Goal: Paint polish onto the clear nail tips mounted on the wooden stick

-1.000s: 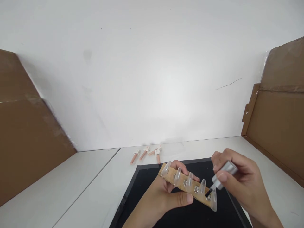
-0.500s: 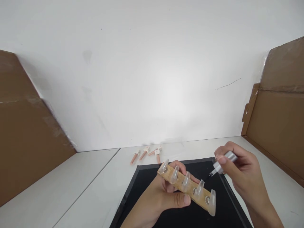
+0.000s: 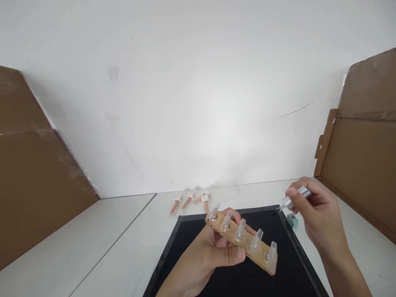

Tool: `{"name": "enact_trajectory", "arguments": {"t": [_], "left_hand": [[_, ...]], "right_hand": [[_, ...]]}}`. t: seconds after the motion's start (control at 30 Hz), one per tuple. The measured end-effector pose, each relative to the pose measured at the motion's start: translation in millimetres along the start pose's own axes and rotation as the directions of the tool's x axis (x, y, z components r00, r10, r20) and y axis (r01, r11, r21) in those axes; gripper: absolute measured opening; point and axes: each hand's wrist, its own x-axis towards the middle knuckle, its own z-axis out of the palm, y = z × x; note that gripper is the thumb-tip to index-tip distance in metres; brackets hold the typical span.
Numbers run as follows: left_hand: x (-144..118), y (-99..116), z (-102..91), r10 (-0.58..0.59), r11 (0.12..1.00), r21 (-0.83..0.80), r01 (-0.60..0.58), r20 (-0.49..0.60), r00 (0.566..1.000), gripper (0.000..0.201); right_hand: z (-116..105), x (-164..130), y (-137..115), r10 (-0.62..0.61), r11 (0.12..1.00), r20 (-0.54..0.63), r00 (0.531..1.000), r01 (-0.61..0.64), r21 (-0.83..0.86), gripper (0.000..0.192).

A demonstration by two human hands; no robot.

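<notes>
My left hand [image 3: 206, 255] grips a wooden bar [image 3: 243, 244] that carries several clear false nail tips [image 3: 256, 240] on metal studs, tilted down to the right above a black mat [image 3: 272, 280]. My right hand [image 3: 315, 216] pinches a silver brush cap [image 3: 295, 197] with a small dark brush tip pointing left, raised to the right of the bar and apart from it. A small teal bottle [image 3: 292, 220] stands on the table just under the right hand, at the mat's right edge.
Several pink practice fingers [image 3: 190, 200] lie on the white table [image 3: 123, 247] behind the mat. Brown cardboard panels [image 3: 37, 173] stand at the left and at the right [image 3: 361, 161]. A white wall rises behind.
The brush has lifted off the rightmost nail tip and moved up and right, away from the bar. The bar has stayed in my left hand, tilting slightly. The teal bottle has come into view.
</notes>
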Motion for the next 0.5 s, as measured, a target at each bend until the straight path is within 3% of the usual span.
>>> {"name": "enact_trajectory", "arguments": {"t": [0.1, 0.2, 0.27, 0.3, 0.5], "left_hand": [[1.7, -2.8, -2.0, 0.008, 0.998, -0.062, -0.008, 0.003, 1.0, 0.031], [3.5, -2.9, -2.5, -0.034, 0.991, -0.131, 0.035, 0.013, 0.999, 0.029], [3.3, -1.1, -2.5, -0.068, 0.984, -0.164, 0.068, 0.003, 0.998, 0.03], [2.8, 0.2, -2.4, -0.079, 0.981, -0.18, 0.078, -0.001, 0.997, 0.031], [-0.6, 6.4, -1.5, -0.109, 0.964, -0.24, 0.111, 0.022, 0.994, 0.027]], "right_hand": [[-10.7, 12.4, 14.2, 0.0, 0.987, -0.068, 0.998, -0.011, -0.159, 0.031], [-22.3, 25.4, 32.5, 0.106, 0.905, 0.089, 0.99, -0.059, -0.422, 0.035], [-29.1, 34.1, 48.1, 0.29, 0.773, 0.262, 0.921, -0.063, -0.632, 0.034], [-32.0, 38.2, 56.9, 0.411, 0.675, 0.318, 0.855, -0.051, -0.736, 0.032], [-43.3, 53.0, 107.4, 0.713, 0.46, 0.297, 0.635, -0.104, -0.882, 0.015]]}}
